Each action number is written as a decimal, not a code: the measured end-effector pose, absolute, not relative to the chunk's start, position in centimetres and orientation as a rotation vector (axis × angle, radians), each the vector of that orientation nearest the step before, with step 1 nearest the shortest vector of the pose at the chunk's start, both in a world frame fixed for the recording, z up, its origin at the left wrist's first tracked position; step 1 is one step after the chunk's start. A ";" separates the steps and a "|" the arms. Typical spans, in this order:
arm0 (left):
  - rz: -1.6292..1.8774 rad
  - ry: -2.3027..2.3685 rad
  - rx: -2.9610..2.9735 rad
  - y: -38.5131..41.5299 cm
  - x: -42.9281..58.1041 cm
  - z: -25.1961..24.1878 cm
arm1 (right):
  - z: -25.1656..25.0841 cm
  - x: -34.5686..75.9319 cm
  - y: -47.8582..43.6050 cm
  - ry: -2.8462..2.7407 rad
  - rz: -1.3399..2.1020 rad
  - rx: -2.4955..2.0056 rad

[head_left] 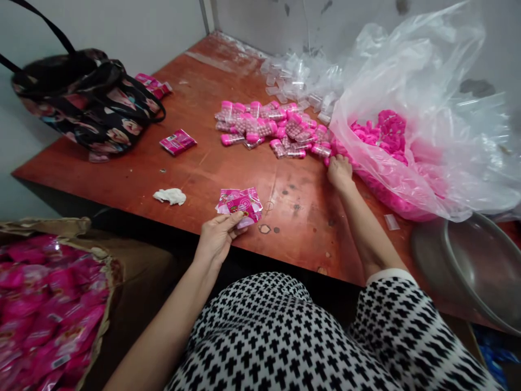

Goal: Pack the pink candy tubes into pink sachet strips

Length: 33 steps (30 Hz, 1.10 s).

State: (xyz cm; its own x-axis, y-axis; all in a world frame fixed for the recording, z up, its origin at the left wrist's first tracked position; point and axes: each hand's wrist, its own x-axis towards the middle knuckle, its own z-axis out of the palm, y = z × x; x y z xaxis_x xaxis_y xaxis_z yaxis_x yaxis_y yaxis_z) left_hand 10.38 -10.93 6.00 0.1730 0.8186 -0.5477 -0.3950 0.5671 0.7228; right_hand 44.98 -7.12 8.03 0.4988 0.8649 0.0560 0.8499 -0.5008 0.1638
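Note:
My left hand (220,233) pinches a few flat pink printed packets (241,203), fanned a little, above the table's front edge. My right hand (340,169) reaches to the right end of a pile of small clear tubes (260,122) with pink caps and little pink balls inside. Its fingers are curled down among the pink pieces, and whatever they hold is hidden. Just beyond that hand stands a clear plastic bag (382,174) full of bright pink caps (380,133).
Clear tubes (301,76) are heaped at the back. A floral bag (93,103), a pink packet (178,142) and a crumpled white tissue (170,196) lie on the left. A metal basin (431,247) is at right. Below left, a carton (106,304) holds pink packets.

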 end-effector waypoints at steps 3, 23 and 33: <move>0.918 1.076 0.403 -10.8 10.5 6.0 | 7.6 47.6 -7.2 1.619 0.187 2.457; 1.131 0.907 0.033 -11.3 12.1 6.1 | 7.1 22.4 -20.4 1.918 -2.458 2.785; 1.120 0.844 0.056 -11.8 12.1 6.3 | 6.4 21.8 -19.9 1.912 -2.433 2.927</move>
State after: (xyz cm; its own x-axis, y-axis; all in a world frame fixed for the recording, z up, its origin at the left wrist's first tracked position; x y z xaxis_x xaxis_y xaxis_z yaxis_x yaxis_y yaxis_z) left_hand 12.07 -11.80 6.27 0.1678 0.8067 -0.5666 -0.7665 0.4682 0.4396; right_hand 21.84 -19.86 6.42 0.2410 0.9571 -0.1610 -0.0699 -0.1483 -0.9865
